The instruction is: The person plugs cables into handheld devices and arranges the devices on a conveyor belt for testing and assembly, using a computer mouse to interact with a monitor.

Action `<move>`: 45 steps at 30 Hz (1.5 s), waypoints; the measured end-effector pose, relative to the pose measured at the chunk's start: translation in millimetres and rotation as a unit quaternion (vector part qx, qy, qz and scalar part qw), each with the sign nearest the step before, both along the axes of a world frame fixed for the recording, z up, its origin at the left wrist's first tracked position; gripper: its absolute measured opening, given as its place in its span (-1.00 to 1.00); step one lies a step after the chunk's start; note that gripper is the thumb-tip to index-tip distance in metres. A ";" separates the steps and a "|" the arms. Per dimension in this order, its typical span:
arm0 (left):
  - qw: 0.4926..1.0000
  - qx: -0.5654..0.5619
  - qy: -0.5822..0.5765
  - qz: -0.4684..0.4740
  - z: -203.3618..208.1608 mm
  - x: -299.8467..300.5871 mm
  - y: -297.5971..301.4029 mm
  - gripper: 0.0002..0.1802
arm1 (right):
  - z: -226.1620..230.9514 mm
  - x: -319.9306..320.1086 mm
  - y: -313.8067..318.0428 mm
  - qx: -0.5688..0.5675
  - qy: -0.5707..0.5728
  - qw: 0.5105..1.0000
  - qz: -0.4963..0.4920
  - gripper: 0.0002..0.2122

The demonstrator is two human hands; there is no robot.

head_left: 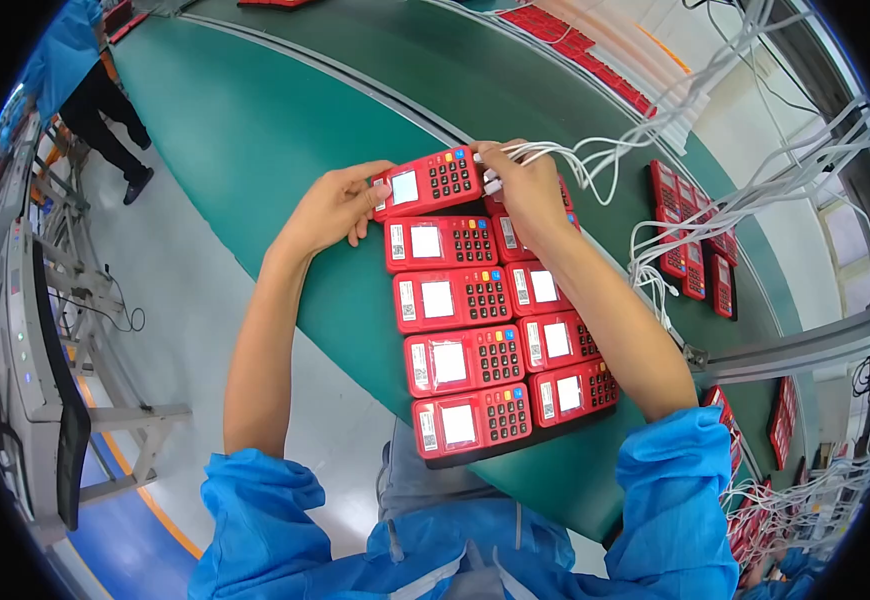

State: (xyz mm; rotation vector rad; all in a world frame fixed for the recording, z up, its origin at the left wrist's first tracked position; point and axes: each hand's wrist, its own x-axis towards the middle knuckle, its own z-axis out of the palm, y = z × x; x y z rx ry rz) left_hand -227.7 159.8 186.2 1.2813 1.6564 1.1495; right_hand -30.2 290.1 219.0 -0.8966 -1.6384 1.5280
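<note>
the red terminal point(423, 205) at the far left of the batch sat askew, its left end pinched in the grip of the left hand point(340, 207); the right hand point(527, 185) held white plugs point(492, 180) by its right end. a snag in the white cables point(555, 148) could probably have yanked those plugs aside or knocked the terminal into the neighbouring terminals point(447, 242) over the green counter point(255, 120).

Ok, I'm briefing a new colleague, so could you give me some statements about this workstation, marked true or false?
1. The left hand holds the left end of a red terminal. True.
2. The right hand holds a screwdriver. False: it holds white cables.
3. The terminals between the forearms form two columns. True.
4. The worktop is white. False: it is green.
5. Another person stands at the upper left. True.
</note>
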 end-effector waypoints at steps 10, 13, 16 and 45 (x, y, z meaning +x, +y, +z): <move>1.000 0.004 0.009 0.008 -3.2 -3.5 1.0 -0.56 | -0.4 1.8 22.6 -0.103 0.027 0.992 0.062 -0.85; 0.999 0.033 -0.003 0.019 -9.1 -1.9 0.1 -0.58 | -1.8 -1.3 14.3 -0.122 0.029 0.992 0.029 -0.87; 0.999 0.036 0.008 0.015 -9.2 1.9 5.0 -0.59 | -0.2 5.5 22.0 -0.124 0.025 0.992 0.025 -0.85; 0.983 -0.172 -0.068 0.022 8.7 35.0 -33.6 -0.48 | -7.3 51.6 -20.5 -0.155 0.059 0.985 0.053 -0.83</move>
